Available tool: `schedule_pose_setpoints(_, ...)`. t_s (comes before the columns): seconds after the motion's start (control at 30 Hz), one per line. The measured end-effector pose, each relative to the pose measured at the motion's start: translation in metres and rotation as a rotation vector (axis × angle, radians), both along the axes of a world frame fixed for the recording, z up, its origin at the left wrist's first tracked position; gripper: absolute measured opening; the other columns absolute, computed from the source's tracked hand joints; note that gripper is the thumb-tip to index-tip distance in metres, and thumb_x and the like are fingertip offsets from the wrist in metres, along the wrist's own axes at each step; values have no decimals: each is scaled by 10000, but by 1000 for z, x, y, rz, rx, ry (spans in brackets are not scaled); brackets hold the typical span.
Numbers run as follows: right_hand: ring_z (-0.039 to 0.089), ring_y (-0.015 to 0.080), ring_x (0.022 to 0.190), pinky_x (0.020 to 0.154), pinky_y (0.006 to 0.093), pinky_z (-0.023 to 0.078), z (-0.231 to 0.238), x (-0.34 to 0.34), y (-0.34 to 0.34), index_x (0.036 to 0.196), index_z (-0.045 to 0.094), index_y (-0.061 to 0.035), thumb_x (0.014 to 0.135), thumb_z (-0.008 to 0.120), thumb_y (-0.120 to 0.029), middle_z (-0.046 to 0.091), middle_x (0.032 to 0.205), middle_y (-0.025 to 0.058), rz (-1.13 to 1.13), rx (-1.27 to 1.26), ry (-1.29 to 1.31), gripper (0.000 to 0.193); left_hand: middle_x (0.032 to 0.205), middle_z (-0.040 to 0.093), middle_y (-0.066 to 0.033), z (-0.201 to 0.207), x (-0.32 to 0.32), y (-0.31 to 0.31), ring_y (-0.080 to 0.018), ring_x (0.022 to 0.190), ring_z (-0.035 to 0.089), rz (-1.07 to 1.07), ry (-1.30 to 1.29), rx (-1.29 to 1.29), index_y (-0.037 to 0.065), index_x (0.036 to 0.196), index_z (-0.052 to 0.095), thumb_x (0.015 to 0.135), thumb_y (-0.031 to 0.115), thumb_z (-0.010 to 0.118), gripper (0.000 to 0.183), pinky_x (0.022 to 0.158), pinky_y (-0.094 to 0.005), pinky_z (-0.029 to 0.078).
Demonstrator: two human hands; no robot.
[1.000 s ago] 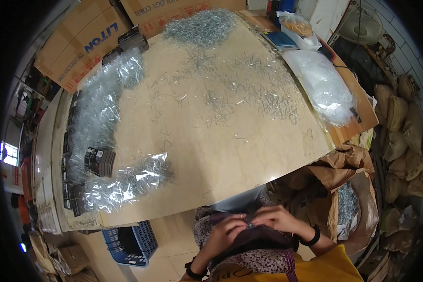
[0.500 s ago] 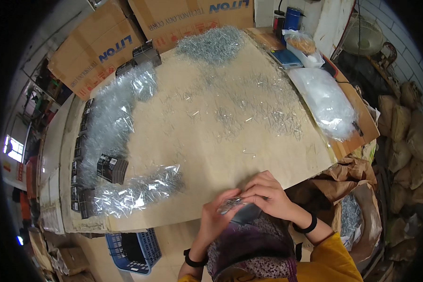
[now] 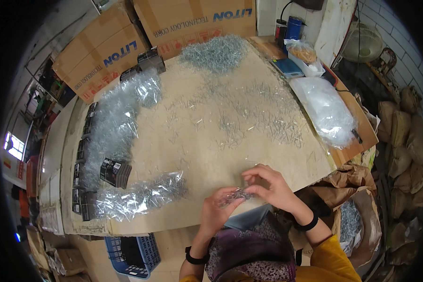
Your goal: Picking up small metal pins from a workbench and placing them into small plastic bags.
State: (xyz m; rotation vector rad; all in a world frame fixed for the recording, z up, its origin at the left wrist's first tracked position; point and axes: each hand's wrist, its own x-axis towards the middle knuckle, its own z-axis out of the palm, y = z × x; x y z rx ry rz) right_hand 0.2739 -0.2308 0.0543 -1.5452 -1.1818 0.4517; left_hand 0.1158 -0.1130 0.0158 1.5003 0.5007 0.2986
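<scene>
My left hand [image 3: 220,206] is closed around a small clear plastic packet [image 3: 240,194] of thin metal wire pieces, just over the table's front edge. Close against the packet's right side is my right hand [image 3: 266,186], its fingers curved and spread from the thumb; the thumb tip is at the packet. On the wooden table [image 3: 211,164], loose wire pieces [image 3: 272,127] lie scattered beyond my hands. A larger heap of wire pieces [image 3: 215,52] sits at the far end. Filled clear packets [image 3: 143,195] lie in a band along the left and front left.
Dark card stacks [image 3: 115,172] stand among the packets. At right, a side board holds a bag of clear plastic [image 3: 323,110] and a blue scale [image 3: 288,68]. Below are a blue basket [image 3: 148,256] and an open paper sack [image 3: 373,225] of metal pieces. Cartons [image 3: 195,23] stand behind.
My right hand's fingers have lifted and spread away from the packet. The left hand has turned slightly, keeping hold of it. The whole view has shifted a little downward.
</scene>
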Motion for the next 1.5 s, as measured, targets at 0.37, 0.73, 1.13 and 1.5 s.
schedule_pose_setpoints(0.37,560,302,1082,969,436,383,-14,48,14,1084,639,-51,880,618,-227,627,1143,122,-155,-1,-422,271,913,686,-68,-4,1,9,-139,844,640,174,-115,361,3,1027,659,770,19,746,271,772,-269,509)
schedule_pose_setpoints(0.73,320,373,1359,1120,536,208,-29,51,-17,1349,476,-111,893,526,-221,399,1430,185,-245,-321,-645,472,915,613,-94,-14,-48,76,-248,861,539,932,382,1229,20,1157,589,781,144,723,418,859,-396,377)
schedule_pose_setpoints(1.13,567,328,1127,1085,446,321,-64,156,-130,989,667,21,834,636,-116,639,1134,178,-1062,-373,-677,209,1248,457,-202,2,-40,61,-334,1184,463,986,322,1222,24,1283,492,811,75,694,516,982,-426,407)
schedule_pose_setpoints(1.5,640,209,719,729,315,507,-43,56,-125,893,587,12,895,591,-63,651,782,102,-784,185,135,75,1205,527,-188,10,-37,-25,-350,1112,529,479,-96,996,22,1219,543,791,-23,668,448,957,-420,431)
